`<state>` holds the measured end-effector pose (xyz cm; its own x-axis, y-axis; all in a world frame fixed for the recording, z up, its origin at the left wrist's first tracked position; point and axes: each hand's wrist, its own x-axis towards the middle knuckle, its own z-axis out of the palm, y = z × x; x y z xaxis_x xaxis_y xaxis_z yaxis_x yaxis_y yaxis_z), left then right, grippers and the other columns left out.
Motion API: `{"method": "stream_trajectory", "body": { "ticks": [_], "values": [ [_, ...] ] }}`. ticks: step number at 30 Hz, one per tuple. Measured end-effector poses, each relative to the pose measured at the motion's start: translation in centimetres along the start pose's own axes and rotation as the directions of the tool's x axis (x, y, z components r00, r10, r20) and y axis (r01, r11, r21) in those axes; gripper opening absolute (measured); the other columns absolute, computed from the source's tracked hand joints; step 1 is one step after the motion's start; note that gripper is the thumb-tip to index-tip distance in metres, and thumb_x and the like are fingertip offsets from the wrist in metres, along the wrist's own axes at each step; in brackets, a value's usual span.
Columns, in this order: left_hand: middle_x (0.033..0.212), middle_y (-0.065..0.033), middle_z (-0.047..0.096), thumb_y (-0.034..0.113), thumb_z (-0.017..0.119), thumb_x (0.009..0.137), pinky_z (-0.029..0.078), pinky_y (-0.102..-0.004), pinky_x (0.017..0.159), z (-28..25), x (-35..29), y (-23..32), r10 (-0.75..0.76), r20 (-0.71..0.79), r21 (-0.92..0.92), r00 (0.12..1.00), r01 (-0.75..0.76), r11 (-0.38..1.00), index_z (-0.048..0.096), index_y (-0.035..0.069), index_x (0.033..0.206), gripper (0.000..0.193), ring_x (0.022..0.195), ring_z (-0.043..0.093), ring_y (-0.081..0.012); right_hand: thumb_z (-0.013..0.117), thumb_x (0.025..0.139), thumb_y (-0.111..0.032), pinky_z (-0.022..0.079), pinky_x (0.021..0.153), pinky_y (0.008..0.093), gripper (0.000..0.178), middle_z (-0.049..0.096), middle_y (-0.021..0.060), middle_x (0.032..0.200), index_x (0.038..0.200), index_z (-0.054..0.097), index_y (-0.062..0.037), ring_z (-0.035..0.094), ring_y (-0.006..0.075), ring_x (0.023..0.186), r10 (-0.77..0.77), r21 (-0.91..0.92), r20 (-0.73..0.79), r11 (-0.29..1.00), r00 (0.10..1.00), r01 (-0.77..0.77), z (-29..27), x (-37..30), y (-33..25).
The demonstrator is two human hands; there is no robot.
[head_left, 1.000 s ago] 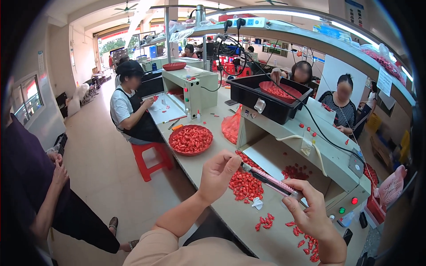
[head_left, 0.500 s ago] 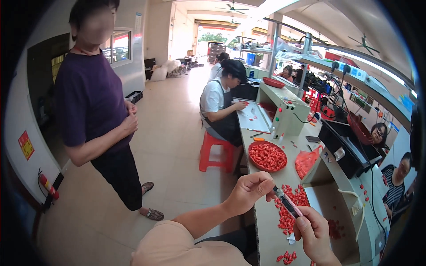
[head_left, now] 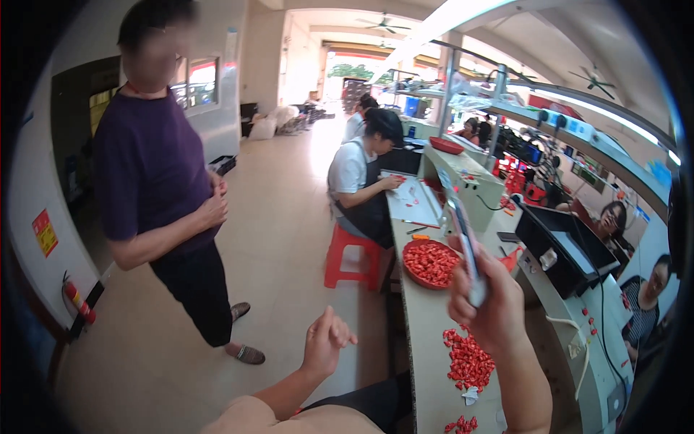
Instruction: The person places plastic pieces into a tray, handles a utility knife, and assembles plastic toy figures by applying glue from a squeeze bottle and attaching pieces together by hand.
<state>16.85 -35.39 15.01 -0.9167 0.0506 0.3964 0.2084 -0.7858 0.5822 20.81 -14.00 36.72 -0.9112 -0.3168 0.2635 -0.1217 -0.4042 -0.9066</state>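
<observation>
My right hand [head_left: 495,307] is raised over the workbench [head_left: 429,347], its fingers closed round a slim flat phone-like object [head_left: 470,249]. I see this object nearly edge-on, with pale and dark sides, tilted upward. My left hand [head_left: 329,343] hangs in the air left of the bench, holding nothing that I can see. Its fingers are loosely bent and partly apart. Beneath and beside my right hand lies a loose pile of small shiny red pieces [head_left: 471,362]. Beyond it a round red tray [head_left: 413,277] full of the same pieces is partly hidden by the hand.
A person in a purple shirt [head_left: 155,159] stands at the left. Further along the bench another person [head_left: 354,170] sits on a red stool [head_left: 352,253], working. A black bin [head_left: 538,224], a grey machine box [head_left: 463,184] and a shelf with cables [head_left: 578,126] line the right side.
My left hand has let go of the slim object and moved down and left, away from the bench. My right hand has lifted it higher and further forward.
</observation>
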Motion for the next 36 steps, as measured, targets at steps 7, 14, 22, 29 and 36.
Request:
{"method": "stream_trajectory", "body": {
  "ticks": [7,14,22,29,36],
  "values": [
    [0.059,-0.0037,0.048,0.031,0.039,0.102,0.050,-0.0349,0.060,-1.4,0.8,-2.5,-0.126,-0.102,0.079,0.987,0.134,0.988,0.046,0.010,0.067,0.042,0.053,0.047,-0.0137,0.041,0.100,-0.023,0.052,0.078,0.0322,0.041,0.058,0.0075,0.102,0.138,0.036,-0.0091,0.062,0.0200,0.093,-0.041,0.129,0.172,0.991,0.984,0.019,-1.3,10.8,1.7],
    [0.058,-0.0044,0.048,0.029,0.041,0.102,0.049,-0.0343,0.060,-3.4,3.2,-2.7,-0.221,-0.126,0.037,0.967,0.227,0.973,0.047,0.009,0.069,0.039,0.055,0.049,-0.0145,0.043,0.101,-0.021,0.055,0.083,0.0344,0.040,0.059,0.0091,0.107,0.138,0.036,-0.0118,0.064,0.0230,0.098,0.098,0.139,0.092,0.984,0.991,-0.110,-0.6,15.5,5.8],
    [0.082,-0.0060,0.057,0.029,0.042,0.101,0.051,-0.0318,0.065,-5.1,3.5,-3.2,-0.280,-0.192,0.098,0.941,0.302,0.948,0.056,0.005,0.092,0.029,0.065,0.054,-0.0129,0.045,0.100,-0.019,0.054,0.085,0.0353,0.040,0.059,0.0097,0.107,0.138,0.038,-0.0100,0.064,0.0231,0.099,0.159,0.154,0.067,0.974,0.985,-0.167,-1.0,16.7,8.9],
    [0.091,-0.0087,0.058,0.028,0.040,0.102,0.050,-0.0317,0.072,-4.2,3.6,-5.1,-0.439,-0.012,0.144,0.899,0.436,0.889,0.058,0.003,0.084,0.035,0.071,0.057,-0.0168,0.044,0.100,-0.018,0.054,0.086,0.0358,0.036,0.061,0.0107,0.106,0.134,0.042,-0.0075,0.064,0.0247,0.098,0.230,0.198,0.013,0.953,0.973,-0.228,-1.7,11.4,12.0],
    [0.089,-0.0068,0.058,0.030,0.044,0.101,0.050,-0.0296,0.070,-2.0,2.3,-5.0,-0.381,-0.049,0.230,0.923,0.382,0.895,0.059,0.003,0.091,0.034,0.069,0.056,-0.0138,0.045,0.100,-0.016,0.055,0.086,0.0359,0.037,0.062,0.0116,0.107,0.135,0.040,-0.0056,0.064,0.0248,0.100,0.223,0.206,0.039,0.952,0.974,-0.226,-2.7,8.6,11.3]
  ]
}}
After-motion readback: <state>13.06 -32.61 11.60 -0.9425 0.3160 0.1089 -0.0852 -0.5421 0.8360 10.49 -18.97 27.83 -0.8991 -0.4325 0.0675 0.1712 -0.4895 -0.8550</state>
